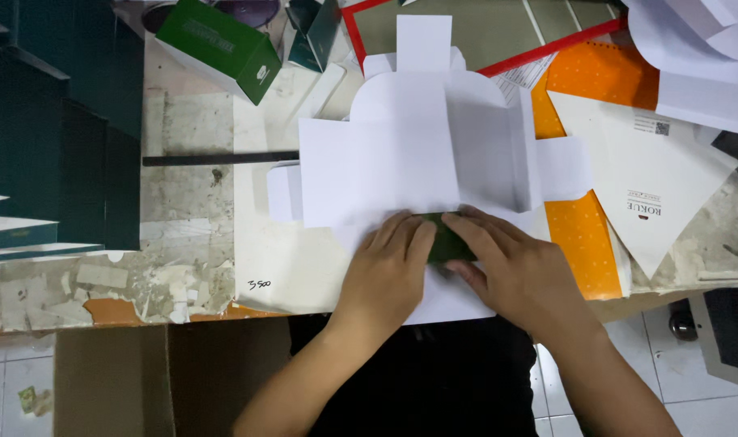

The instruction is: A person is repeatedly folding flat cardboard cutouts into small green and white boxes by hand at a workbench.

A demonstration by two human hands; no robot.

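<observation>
Two hands, the left hand (389,263) and right hand (498,263), press flat with fingers together on a green flap (443,239), maybe being folded onto the white card (401,162) near the desk (191,243)'s front edge.

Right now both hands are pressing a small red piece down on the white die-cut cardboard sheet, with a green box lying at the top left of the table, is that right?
Not quite: the small piece under the left hand and right hand is dark green, not red, as the head view shows. The rest holds: both hands press it onto the white die-cut cardboard sheet, and a green box lies at the top left of the table.
</observation>
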